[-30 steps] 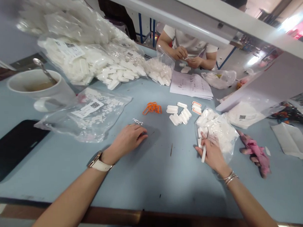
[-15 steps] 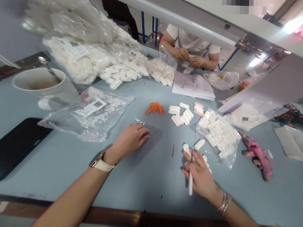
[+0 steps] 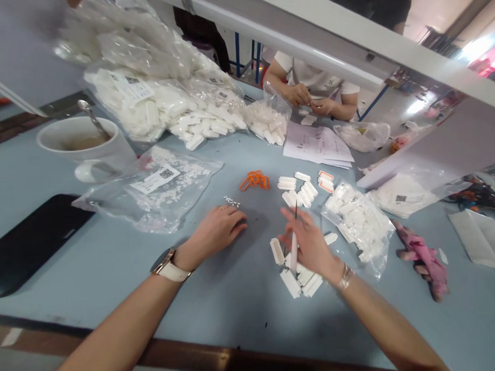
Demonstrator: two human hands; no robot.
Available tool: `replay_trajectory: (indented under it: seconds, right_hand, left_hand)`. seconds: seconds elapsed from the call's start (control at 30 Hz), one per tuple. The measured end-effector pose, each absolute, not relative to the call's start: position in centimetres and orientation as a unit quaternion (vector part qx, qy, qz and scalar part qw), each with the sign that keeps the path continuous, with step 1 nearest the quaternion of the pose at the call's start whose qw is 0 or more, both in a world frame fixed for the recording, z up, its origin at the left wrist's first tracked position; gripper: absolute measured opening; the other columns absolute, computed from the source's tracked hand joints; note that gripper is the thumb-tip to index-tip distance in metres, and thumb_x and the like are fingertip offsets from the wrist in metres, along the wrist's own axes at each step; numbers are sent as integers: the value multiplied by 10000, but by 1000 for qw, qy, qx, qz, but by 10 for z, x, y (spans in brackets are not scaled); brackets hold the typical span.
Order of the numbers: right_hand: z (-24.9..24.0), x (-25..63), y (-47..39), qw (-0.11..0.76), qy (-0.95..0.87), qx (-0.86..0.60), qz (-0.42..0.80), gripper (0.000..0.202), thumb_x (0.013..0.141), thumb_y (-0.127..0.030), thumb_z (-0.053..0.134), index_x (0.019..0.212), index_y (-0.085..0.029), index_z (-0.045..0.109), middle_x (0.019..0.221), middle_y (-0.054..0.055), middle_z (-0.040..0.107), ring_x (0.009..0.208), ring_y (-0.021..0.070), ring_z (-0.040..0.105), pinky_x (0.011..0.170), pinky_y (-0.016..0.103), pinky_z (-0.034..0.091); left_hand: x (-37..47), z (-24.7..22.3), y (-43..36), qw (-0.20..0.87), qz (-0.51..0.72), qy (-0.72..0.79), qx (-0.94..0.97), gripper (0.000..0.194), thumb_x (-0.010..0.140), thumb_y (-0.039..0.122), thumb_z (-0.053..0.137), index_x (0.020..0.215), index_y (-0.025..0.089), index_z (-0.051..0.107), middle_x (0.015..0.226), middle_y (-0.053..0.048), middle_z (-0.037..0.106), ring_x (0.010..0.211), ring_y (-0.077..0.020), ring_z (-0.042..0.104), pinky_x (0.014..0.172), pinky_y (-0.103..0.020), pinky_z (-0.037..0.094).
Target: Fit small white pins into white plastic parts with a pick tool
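Note:
My left hand (image 3: 219,228) lies on the table with its thumb apart from its fingers and nothing visible in it. Just beyond its fingertips are several tiny white pieces (image 3: 232,202). My right hand (image 3: 308,239), slightly blurred, grips a slim white-handled tool with a thin dark shaft (image 3: 294,252); the shaft points away from me. Below this hand, several white plastic housings (image 3: 290,283) lie in a loose pile, partly covered by it. One housing (image 3: 277,251) on the left shows rows of holes. Farther off is a second group of white housings (image 3: 306,193).
Orange frames (image 3: 254,180) lie mid-table. A bag of tiny pieces (image 3: 169,199), a mug with a spoon (image 3: 86,144) and a black phone (image 3: 34,243) are left. Right are a bag of housings (image 3: 358,222) and pink finger covers (image 3: 423,259). A co-worker's hands (image 3: 311,101) work opposite.
My right hand has moved forward and left with the tool, uncovering more of the housing pile. My left hand stays in place; the whole view has shifted slightly.

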State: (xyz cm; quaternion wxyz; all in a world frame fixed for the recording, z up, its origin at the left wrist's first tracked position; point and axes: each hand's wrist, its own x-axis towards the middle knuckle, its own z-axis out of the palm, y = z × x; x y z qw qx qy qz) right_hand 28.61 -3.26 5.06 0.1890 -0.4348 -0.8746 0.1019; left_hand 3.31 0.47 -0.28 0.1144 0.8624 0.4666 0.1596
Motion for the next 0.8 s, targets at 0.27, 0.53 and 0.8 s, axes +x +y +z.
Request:
replay_trajectory:
  seconds: [0.27,0.53,0.8]
  right_hand:
    - [23,282,57,45,-878,-474,34,338,936,-227,437,1243,-105,510,1352,170,529,1406,362,245,1101,640,205]
    - [12,297,83,91,-832,-545,46,314,940,-196,395,1229,-131,498,1264,151,596,1405,358,242,1085,634,217]
    - [50,299,53,267,-789,-531,153,180,932,-349,446,1007,-204,523,1246,134,605,1240,251,522,975,437,469]
  left_hand:
    - [34,0,4,116,135,472,864,167,891,283,522,930,177,645,876,-76,644,841,-233,589,756,-365,443]
    - [33,-1,4,116,149,469,863,174,891,299,508,908,187,640,856,-67,637,829,-231,587,749,-366,452]
    - [33,-1,4,110,139,466,867,142,892,283,525,902,186,628,860,-60,633,834,-229,581,759,-373,458]
